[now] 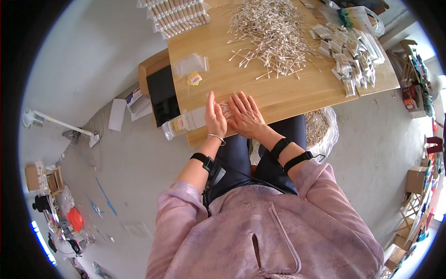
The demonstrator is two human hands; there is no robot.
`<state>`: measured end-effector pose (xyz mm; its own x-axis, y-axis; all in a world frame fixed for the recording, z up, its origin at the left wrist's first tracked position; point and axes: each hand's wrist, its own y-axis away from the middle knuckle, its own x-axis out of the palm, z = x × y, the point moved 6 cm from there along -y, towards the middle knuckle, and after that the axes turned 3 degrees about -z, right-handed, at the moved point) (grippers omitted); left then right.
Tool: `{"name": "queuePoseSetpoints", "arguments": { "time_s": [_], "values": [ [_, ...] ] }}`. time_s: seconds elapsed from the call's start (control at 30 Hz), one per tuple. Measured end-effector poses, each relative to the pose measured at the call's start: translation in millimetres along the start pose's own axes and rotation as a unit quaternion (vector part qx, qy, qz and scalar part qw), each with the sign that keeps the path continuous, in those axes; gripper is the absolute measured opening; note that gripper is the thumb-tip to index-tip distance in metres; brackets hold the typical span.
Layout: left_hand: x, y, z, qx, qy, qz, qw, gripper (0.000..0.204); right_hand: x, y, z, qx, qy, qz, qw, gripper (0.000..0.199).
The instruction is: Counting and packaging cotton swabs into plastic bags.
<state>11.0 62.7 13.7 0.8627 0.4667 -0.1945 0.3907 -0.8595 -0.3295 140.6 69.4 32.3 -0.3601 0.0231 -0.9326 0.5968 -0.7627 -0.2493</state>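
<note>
a small bundle of cotton swabs (226, 109) is seen at the near edge of the wooden table (288, 95), pressed between the 2 hands. the left hand (214, 116) is held flat and on edge against the bundle's left side, fingers straight; the right hand (246, 115) lies open, palm down, fingers spread, touching its right side. neither hand is closed around anything. progress is judged as partial: a heap of filled small bags (348, 51) is stacked at the far right of the table, and 1 filled bag (175, 126) lies at the table's left edge, while a large loose pile of swabs (272, 30) remains unbagged in the middle. empty clear bags (190, 64) lie to the left, with a small yellow packet (194, 79) just beside them. larger wrapped packs (179, 16) sit at the far left corner. a plastic bag (320, 125) under the table appears to hold more swabs; its contents cannot be told exactly.
</note>
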Motion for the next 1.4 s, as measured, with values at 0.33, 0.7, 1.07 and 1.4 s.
{"name": "queuePoseSetpoints", "arguments": {
  "time_s": [0.33, 0.7, 1.07, 1.4],
  "values": [
    [21.3, 1.4, -6.1, -0.065, 0.056, 0.014, 0.996, 0.066, -5.5, -19.8, -35.9, 0.160, -0.357, -0.209, 0.896, 0.043],
    [19.3, 7.9, -36.9, 0.143, -0.334, 0.208, 0.908, 0.064, -34.7, -25.2, -97.9, 0.204, -0.112, -0.225, 0.946, 0.047],
    [27.1, 9.2, -40.1, 0.158, -0.357, 0.195, 0.900, 0.054, -33.6, -49.2, -137.1, 0.246, -0.004, -0.177, 0.953, 0.024],
    [23.1, 5.4, -45.9, 0.147, -0.289, 0.152, 0.934, 0.070, -11.5, -46.8, -55.3, 0.106, -0.122, -0.166, 0.973, 0.011]
  ]
}}
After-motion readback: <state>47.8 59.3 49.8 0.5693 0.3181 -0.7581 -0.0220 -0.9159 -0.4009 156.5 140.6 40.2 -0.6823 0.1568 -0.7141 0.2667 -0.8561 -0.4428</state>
